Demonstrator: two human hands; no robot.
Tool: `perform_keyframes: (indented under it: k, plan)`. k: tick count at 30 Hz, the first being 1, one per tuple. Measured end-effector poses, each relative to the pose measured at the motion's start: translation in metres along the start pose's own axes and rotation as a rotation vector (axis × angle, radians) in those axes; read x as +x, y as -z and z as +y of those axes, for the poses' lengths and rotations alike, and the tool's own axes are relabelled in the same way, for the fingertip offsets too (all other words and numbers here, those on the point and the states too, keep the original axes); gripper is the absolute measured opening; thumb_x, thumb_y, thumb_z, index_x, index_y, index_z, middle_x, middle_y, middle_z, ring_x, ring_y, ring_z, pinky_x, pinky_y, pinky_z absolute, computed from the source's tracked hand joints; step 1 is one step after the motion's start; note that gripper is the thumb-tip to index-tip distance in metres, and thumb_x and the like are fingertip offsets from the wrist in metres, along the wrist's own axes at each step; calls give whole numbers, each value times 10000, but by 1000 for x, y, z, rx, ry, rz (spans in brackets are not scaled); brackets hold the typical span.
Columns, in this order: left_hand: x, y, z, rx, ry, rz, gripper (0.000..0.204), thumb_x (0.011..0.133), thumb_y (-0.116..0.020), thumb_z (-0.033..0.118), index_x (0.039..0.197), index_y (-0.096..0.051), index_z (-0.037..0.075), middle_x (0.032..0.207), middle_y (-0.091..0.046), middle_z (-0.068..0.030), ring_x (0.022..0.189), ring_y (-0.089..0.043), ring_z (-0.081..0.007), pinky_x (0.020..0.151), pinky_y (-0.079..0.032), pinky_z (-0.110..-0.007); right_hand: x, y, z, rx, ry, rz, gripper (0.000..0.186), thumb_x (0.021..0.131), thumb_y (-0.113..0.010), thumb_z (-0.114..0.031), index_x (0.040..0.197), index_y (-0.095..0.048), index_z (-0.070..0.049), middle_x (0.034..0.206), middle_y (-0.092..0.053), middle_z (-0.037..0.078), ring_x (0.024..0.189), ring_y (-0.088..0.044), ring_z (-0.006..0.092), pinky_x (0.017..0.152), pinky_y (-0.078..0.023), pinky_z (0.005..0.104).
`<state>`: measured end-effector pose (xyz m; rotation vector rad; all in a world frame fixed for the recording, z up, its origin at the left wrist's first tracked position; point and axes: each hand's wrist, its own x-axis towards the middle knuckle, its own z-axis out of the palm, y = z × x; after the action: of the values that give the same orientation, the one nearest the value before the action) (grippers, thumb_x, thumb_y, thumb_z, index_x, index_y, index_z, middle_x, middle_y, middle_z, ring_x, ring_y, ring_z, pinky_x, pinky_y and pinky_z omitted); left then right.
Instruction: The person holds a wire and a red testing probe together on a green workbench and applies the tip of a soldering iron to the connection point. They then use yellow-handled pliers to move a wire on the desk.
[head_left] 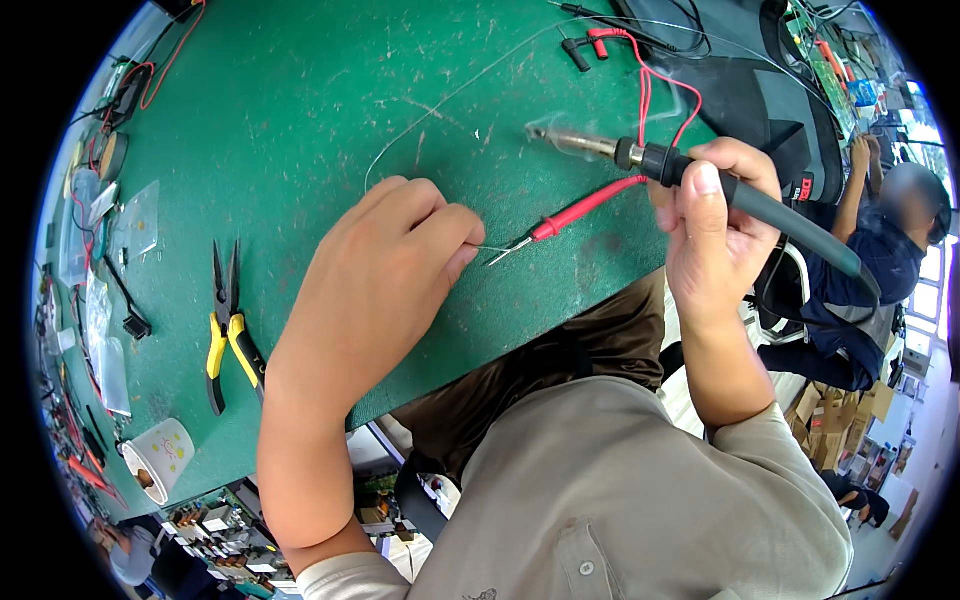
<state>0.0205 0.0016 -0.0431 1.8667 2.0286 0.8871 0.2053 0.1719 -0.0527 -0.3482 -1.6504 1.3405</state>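
My left hand (390,270) is closed in a pinch on a thin solder wire (420,119), which loops back across the green mat. The wire's short end reaches the bare metal tip of a red test probe (575,212) lying beside my fingers; whether they touch I cannot tell. My right hand (715,230) grips a soldering iron (760,203), its metal tip raised above the mat, pointing left, with faint smoke around it. A red lead runs from the probe under the iron to red and black plugs (606,45) at the back.
Yellow-handled pliers (222,320), a paper cup (170,450) and clutter sit left on the mat (300,110). A black bag (755,90) lies back right. People (855,300) are at right and lower left, boxes (835,430) at right, circuit boards (225,535) below the edge.
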Motion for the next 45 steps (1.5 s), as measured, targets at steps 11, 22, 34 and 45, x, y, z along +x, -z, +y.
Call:
perform_keyframes:
  k: [11,22,34,45]
  plan:
    - [3,-1,1,-21,15,29,106,805,-674,32,894,-616,38,840,-533,-96,768,-547,-286,650,-449,-375,-9,-13,26,217,-174,51,182,934,-630,-48,1068,-520,7,818,-605,76,631,-581,117,553,-475,240]
    - [6,-6,2,9,87,56,71,822,-661,8,883,-624,8,785,-542,-112,700,-556,-288,614,-447,-366,-9,-11,26,294,-231,74,168,941,-629,-68,1051,-523,3,814,-600,65,601,-552,102,519,-437,224]
    - [3,5,9,-27,118,-6,100,792,-694,29,870,-637,4,752,-556,-105,705,-572,-257,613,-455,-352,-11,-6,22,349,-236,101,146,954,-607,-76,1052,-522,-8,787,-578,50,581,-488,74,504,-394,231]
    - [-2,0,23,-2,157,22,72,789,-675,0,845,-630,6,747,-576,-110,671,-576,-259,596,-454,-353,-15,-2,9,284,-152,110,150,952,-593,-54,1061,-505,-1,762,-563,46,579,-476,66,489,-386,225]
